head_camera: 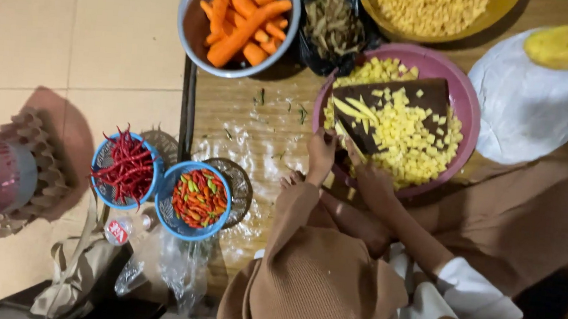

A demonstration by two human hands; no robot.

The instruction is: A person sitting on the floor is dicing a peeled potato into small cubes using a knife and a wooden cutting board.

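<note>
Neither of my hands is in view. Below me sits another person in a brown headscarf, seen from above. That person's two hands reach to a dark cutting board laid across a pink basin. The hand on the left presses on yellow strips at the board's near edge. The hand on the right is closed right beside it; what it grips is hidden. Small yellow cubes cover the board and fill the basin.
A grey bowl of carrots, a black bag of peelings and a yellow bowl of cubes stand at the top. A white plate holds a peeled yellow piece. Two blue baskets hold red chilies and mixed chilies. Egg trays lie left.
</note>
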